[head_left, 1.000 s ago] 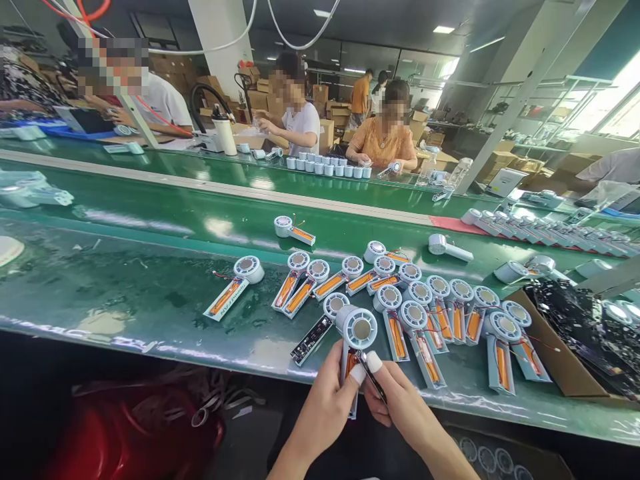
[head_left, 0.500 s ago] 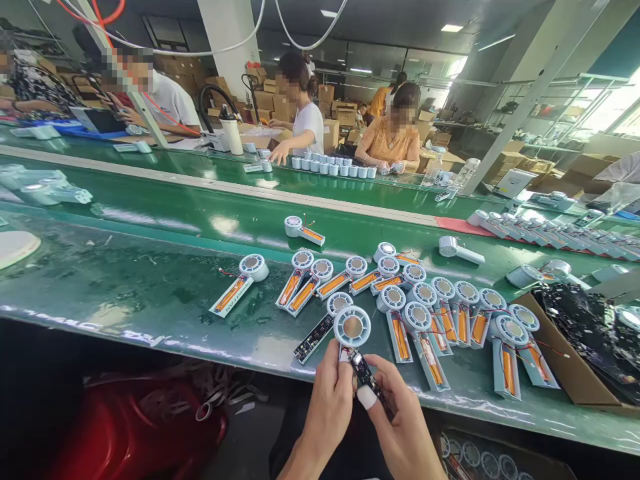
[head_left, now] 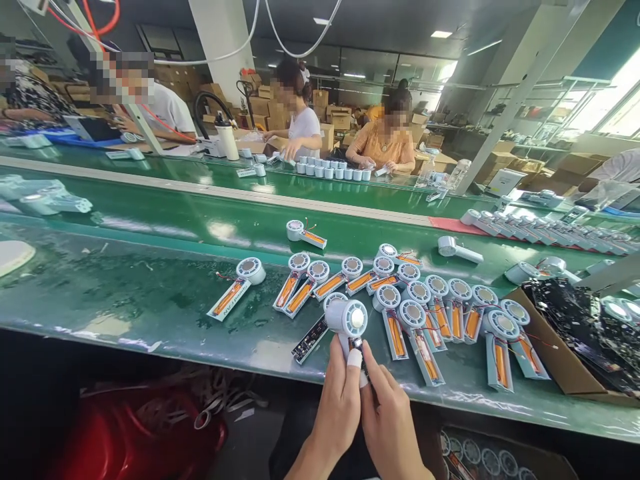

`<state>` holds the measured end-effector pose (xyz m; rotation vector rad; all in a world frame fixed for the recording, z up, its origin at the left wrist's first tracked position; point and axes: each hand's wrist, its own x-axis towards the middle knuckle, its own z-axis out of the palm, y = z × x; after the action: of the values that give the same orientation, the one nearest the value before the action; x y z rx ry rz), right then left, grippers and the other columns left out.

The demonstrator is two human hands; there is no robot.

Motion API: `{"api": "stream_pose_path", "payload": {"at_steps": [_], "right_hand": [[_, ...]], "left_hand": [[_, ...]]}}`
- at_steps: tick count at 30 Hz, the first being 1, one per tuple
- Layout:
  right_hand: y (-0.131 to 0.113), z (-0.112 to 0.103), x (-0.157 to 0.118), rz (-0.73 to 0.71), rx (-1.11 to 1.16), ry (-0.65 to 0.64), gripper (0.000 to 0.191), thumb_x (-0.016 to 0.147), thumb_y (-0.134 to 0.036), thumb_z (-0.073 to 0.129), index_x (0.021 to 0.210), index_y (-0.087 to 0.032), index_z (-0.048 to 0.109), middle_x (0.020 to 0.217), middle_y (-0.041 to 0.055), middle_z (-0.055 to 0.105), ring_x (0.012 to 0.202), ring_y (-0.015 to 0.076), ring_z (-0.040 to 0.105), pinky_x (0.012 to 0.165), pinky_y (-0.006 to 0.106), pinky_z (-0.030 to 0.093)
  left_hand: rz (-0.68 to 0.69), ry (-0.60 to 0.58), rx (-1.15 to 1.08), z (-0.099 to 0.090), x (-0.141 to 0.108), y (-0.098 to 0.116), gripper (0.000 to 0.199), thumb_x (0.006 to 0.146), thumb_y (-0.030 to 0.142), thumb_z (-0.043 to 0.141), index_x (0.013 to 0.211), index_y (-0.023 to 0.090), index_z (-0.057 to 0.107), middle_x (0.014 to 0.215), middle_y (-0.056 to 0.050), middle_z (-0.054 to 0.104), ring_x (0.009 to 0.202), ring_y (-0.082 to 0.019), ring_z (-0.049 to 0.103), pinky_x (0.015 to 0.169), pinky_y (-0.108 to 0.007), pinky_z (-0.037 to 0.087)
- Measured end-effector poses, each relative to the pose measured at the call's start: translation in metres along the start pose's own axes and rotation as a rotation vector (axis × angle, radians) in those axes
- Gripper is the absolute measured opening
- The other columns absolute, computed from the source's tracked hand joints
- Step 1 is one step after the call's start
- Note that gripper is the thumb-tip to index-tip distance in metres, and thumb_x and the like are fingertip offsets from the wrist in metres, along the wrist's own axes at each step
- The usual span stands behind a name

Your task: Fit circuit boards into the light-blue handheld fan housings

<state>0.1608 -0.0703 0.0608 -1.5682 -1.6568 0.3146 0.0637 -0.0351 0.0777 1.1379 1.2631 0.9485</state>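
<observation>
A pale handheld fan (head_left: 345, 317) is held at its handle above the bench's front edge, its round head turned partly sideways. My left hand (head_left: 340, 393) wraps the handle from the left. From the right, my right hand (head_left: 385, 407) presses at the dark circuit board in the handle, which is mostly hidden by fingers. White tape covers one fingertip between the hands. Just behind lies another fan with an exposed black circuit board (head_left: 309, 339). Several open fans with orange batteries (head_left: 451, 320) lie to the right and behind; one more (head_left: 230, 298) rests at the left.
A cardboard box (head_left: 560, 353) of black circuit boards stands at the right. Beyond the green bench (head_left: 150, 280) runs a conveyor (head_left: 165, 203) carrying a few fans. People sit across it, near rows of white parts (head_left: 333, 171). A red stool (head_left: 135, 433) is below left.
The held fan has been turned so its head faces right and its side shows. My right hand has moved left, closer against my left hand. The view has shifted slightly.
</observation>
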Motion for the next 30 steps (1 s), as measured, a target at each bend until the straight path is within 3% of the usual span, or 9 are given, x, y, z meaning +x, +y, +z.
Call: {"api": "stream_pose_path", "payload": {"at_steps": [9, 13, 15, 18, 20, 23, 26, 30], "right_hand": [[-0.003, -0.007, -0.006, -0.124, -0.354, -0.138, 0.068, 0.097, -0.018, 0.038, 0.162, -0.023, 0.019, 0.085, 0.0085, 0.071, 0.049, 0.0195, 0.067, 0.038, 0.024, 0.046], [0.0, -0.014, -0.008, -0.14, -0.357, -0.274, 0.088, 0.091, -0.021, 0.05, 0.163, -0.019, 0.001, 0.094, 0.0136, 0.076, 0.053, 0.0225, 0.069, 0.041, 0.025, 0.049], [0.0, -0.021, -0.004, -0.123, -0.258, -0.349, 0.089, 0.091, -0.02, 0.05, 0.163, -0.018, -0.004, 0.113, 0.0183, 0.074, 0.068, 0.0259, 0.073, 0.052, 0.029, 0.055], [0.0, -0.029, 0.003, -0.023, 0.096, -0.459, 0.081, 0.096, -0.027, 0.049, 0.163, -0.024, 0.004, 0.131, 0.0172, 0.066, 0.08, 0.0245, 0.071, 0.067, 0.033, 0.059], [0.002, -0.031, 0.004, 0.119, 0.427, -0.495, 0.075, 0.098, -0.037, 0.051, 0.162, -0.028, 0.014, 0.125, 0.0136, 0.067, 0.075, 0.0196, 0.068, 0.067, 0.031, 0.058], [0.006, -0.026, -0.001, 0.338, 0.797, -0.445, 0.076, 0.096, -0.049, 0.058, 0.16, -0.03, 0.023, 0.111, 0.0096, 0.068, 0.071, 0.0154, 0.062, 0.062, 0.027, 0.055], [0.007, -0.02, -0.006, 0.407, 0.886, -0.374, 0.076, 0.094, -0.054, 0.06, 0.158, -0.029, 0.029, 0.106, 0.0082, 0.067, 0.077, 0.0167, 0.062, 0.067, 0.029, 0.055], [0.007, -0.021, -0.004, 0.373, 0.825, -0.38, 0.068, 0.098, -0.051, 0.054, 0.157, -0.028, 0.03, 0.108, 0.0088, 0.067, 0.084, 0.0188, 0.064, 0.071, 0.03, 0.056]], "left_hand": [[0.012, -0.006, -0.057, -0.002, 0.0, 0.001, 0.057, 0.101, 0.046, 0.037, 0.149, 0.018, 0.038, 0.16, -0.012, 0.04, 0.153, -0.025, 0.026, 0.123, -0.042, 0.028], [-0.029, 0.007, -0.106, -0.007, 0.004, -0.003, 0.053, 0.098, 0.05, 0.044, 0.142, 0.022, 0.051, 0.158, -0.008, 0.045, 0.152, -0.026, 0.029, 0.123, -0.041, 0.027], [-0.089, 0.048, -0.131, -0.01, 0.006, -0.004, 0.052, 0.095, 0.051, 0.05, 0.138, 0.022, 0.056, 0.154, -0.008, 0.051, 0.149, -0.028, 0.035, 0.122, -0.043, 0.029], [-0.125, 0.068, -0.21, -0.012, 0.006, -0.006, 0.052, 0.093, 0.053, 0.055, 0.133, 0.02, 0.062, 0.138, -0.011, 0.065, 0.137, -0.031, 0.052, 0.115, -0.045, 0.04], [-0.101, 0.042, -0.255, -0.013, 0.005, -0.005, 0.054, 0.092, 0.056, 0.058, 0.13, 0.019, 0.065, 0.127, -0.012, 0.072, 0.125, -0.031, 0.062, 0.106, -0.043, 0.049], [-0.104, -0.039, -0.27, -0.011, 0.001, -0.002, 0.058, 0.091, 0.059, 0.059, 0.134, 0.021, 0.063, 0.118, -0.01, 0.075, 0.109, -0.029, 0.069, 0.092, -0.039, 0.056], [-0.135, -0.097, -0.284, -0.007, -0.001, 0.001, 0.063, 0.091, 0.06, 0.059, 0.141, 0.023, 0.056, 0.118, -0.009, 0.075, 0.105, -0.028, 0.071, 0.087, -0.037, 0.058], [-0.146, -0.054, -0.303, -0.005, -0.001, 0.001, 0.059, 0.09, 0.057, 0.061, 0.139, 0.024, 0.059, 0.13, -0.01, 0.07, 0.118, -0.029, 0.066, 0.098, -0.037, 0.053]]}}
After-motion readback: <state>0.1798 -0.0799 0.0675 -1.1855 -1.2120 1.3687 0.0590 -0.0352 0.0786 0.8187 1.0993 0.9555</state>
